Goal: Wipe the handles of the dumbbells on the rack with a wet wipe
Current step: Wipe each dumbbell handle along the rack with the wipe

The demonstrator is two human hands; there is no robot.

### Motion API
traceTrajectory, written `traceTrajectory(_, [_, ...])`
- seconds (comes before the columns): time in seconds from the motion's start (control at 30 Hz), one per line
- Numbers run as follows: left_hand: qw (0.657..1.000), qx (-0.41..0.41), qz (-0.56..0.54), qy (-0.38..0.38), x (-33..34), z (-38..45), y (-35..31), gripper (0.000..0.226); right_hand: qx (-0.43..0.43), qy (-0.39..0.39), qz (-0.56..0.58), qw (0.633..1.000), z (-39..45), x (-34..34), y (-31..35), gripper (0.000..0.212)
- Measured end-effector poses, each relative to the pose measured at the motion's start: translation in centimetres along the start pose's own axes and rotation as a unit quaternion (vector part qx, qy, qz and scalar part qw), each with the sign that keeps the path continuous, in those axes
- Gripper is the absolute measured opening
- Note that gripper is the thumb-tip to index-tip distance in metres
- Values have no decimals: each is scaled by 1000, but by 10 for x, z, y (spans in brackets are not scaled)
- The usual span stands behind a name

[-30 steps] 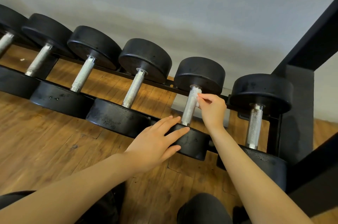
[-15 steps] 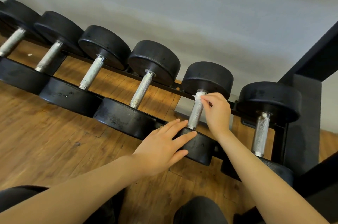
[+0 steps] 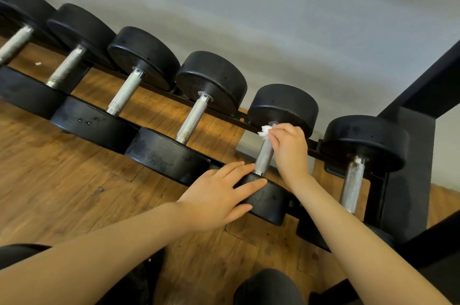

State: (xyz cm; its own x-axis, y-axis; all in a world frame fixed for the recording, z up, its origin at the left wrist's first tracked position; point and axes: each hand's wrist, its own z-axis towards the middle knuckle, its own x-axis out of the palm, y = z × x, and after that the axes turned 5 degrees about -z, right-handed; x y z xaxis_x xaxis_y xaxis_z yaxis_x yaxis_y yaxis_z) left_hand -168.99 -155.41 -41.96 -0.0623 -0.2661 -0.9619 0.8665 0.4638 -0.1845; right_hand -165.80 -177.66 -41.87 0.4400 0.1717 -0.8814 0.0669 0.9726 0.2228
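Black dumbbell rack (image 3: 249, 125) standing over wooden floor (image 3: 62, 187).
Carrying a row of black dumbbells (image 3: 191, 115) lying side by side across two rails, knurled metal handles (image 3: 125, 93) bridging the gap, heads resting on each rail.

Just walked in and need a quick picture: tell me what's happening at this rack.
A person is cleaning dumbbells on a rack. The right hand pinches a white wet wipe against the top of one dumbbell's metal handle, beside the far weight head. The left hand lies flat on that dumbbell's near head, steadying it. The other dumbbells sit untouched.
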Motion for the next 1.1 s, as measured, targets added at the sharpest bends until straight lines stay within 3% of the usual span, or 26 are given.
traceTrajectory(0.1, [1000, 9, 12, -6, 0, 1, 1, 56, -20, 7, 26, 999, -6, 5, -5, 21])
traceTrajectory(0.17, [1000, 11, 15, -2, 1, 0, 1, 57, 26, 4, 82, 996, -2, 1, -9, 15])
traceTrajectory(0.3, [1000, 9, 23, 2, 1, 1, 0, 58, -9, -16, -7, 1000, 2, -3, -15, 29])
traceTrajectory(0.43, [1000, 11, 27, -3, 2, 2, 0, 57, -98, 98, -49, 989, -5, -5, -17, 46])
traceTrajectory(0.5, [999, 12, 34, -9, 2, 2, 1, 57, -114, 118, -60, 985, 1, -9, -20, 48])
traceTrajectory(0.67, [999, 15, 42, -18, 5, 2, 2, 56, -103, 120, -66, 985, 13, -18, -28, 44])
traceTrajectory(0.8, [998, 14, 49, -20, 4, 2, 1, 56, -138, 77, -134, 978, 14, -21, -36, 42])
traceTrajectory(0.9, [998, 17, 58, -23, 3, 4, 1, 55, -45, 93, -62, 993, 17, -25, -25, 15])
traceTrajectory(0.97, [998, 18, 58, -23, 2, 5, 0, 55, -30, 60, -10, 998, 17, -20, -22, 16])
traceTrajectory(1.0, [998, 19, 57, -23, 1, 5, 0, 54, -67, 50, -49, 995, 17, -18, -23, 17])
traceTrajectory(1.1, [998, 17, 50, -21, 1, 5, -1, 54, -157, 43, -103, 981, 10, -5, -32, 47])
